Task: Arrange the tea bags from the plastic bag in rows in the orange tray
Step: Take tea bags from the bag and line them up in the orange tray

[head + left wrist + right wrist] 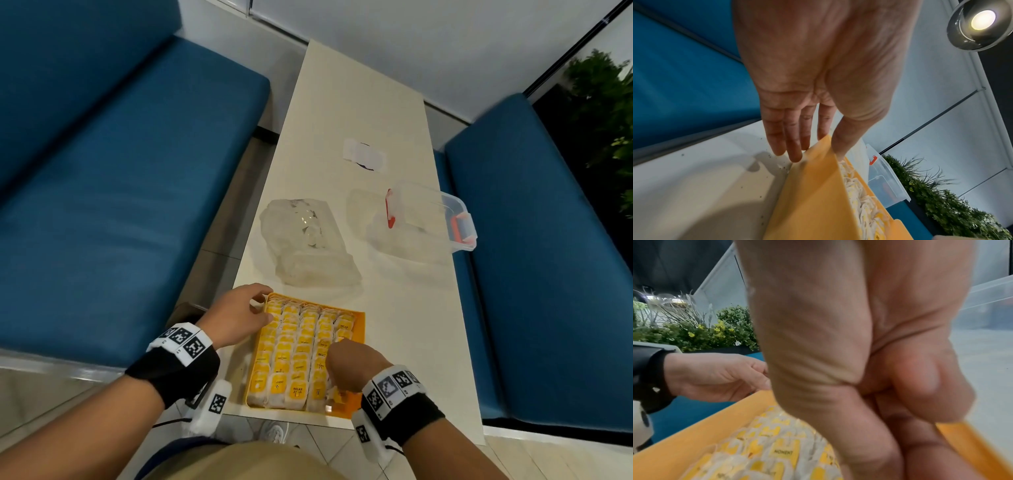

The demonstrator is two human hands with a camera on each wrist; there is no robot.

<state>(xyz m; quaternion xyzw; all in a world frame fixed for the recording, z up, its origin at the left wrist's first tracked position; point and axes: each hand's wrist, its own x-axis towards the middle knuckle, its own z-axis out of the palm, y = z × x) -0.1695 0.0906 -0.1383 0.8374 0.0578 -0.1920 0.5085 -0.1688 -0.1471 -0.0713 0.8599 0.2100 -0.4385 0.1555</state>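
The orange tray (pixel 359 329) lies at the near end of the table, packed with rows of yellow-tagged tea bags (pixel 294 353). My left hand (pixel 257 303) holds the tray's far left corner; in the left wrist view the thumb (pixel 841 142) sits inside the tray wall (pixel 813 186) and the fingers (pixel 791 142) outside it. My right hand (pixel 339 358) points down into the rightmost rows, thumb and fingers bunched together (pixel 890 456), tips buried among the tea bags (pixel 777 449). The clear plastic bag (pixel 306 240) lies crumpled beyond the tray.
A clear plastic box with red clips (pixel 430 219) stands at the right of the table, with a small white object (pixel 363 157) farther back. Blue benches (pixel 113 192) flank the narrow table (pixel 404 325). Plants (pixel 603 113) stand at the far right.
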